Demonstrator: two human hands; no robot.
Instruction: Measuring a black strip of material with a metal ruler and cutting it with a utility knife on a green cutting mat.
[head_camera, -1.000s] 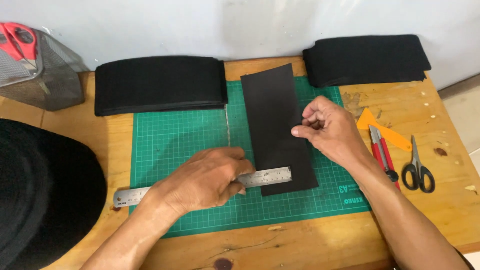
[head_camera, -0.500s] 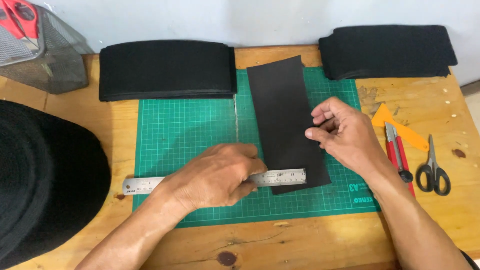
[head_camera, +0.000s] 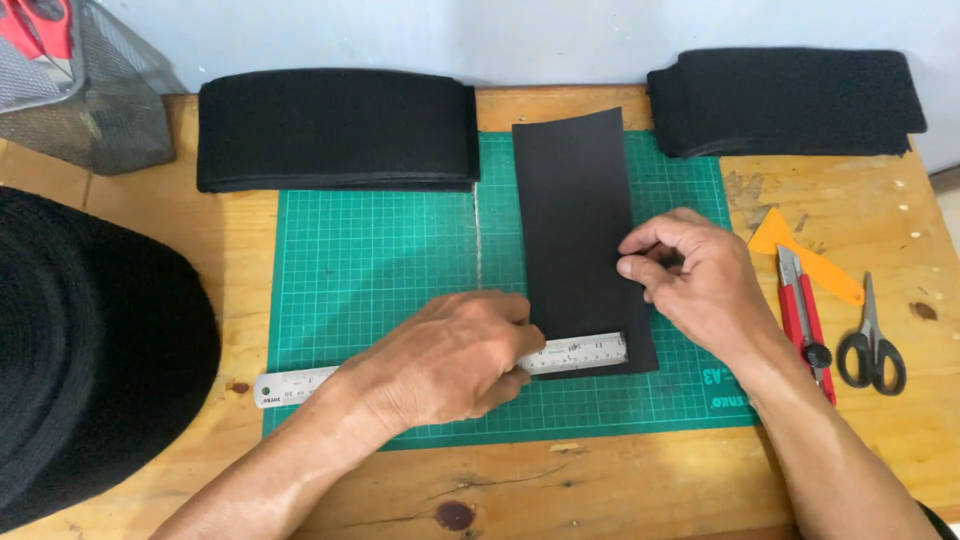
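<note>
A black rectangular strip of material (head_camera: 575, 215) lies lengthwise on a green cutting mat (head_camera: 390, 260). Across the strip's near end lies a steel ruler (head_camera: 580, 352), and my left hand (head_camera: 445, 360) presses down on the ruler's middle, covering that part. My right hand (head_camera: 690, 285) rests at the strip's right edge, thumb and fingertips pinched against that edge. Whether anything small sits in those fingers I cannot tell.
Two stacks of black material lie at the back: one at left (head_camera: 335, 130), one at right (head_camera: 785, 100). A red utility knife (head_camera: 805, 320), an orange wedge (head_camera: 800, 255) and scissors (head_camera: 872, 345) lie right of the mat. A wire basket (head_camera: 75, 90) stands far left, a large black roll (head_camera: 90, 340) near left.
The camera view has shifted slightly. My right hand has slid a little toward me along the strip's right edge. My left hand stays pressed on the ruler.
</note>
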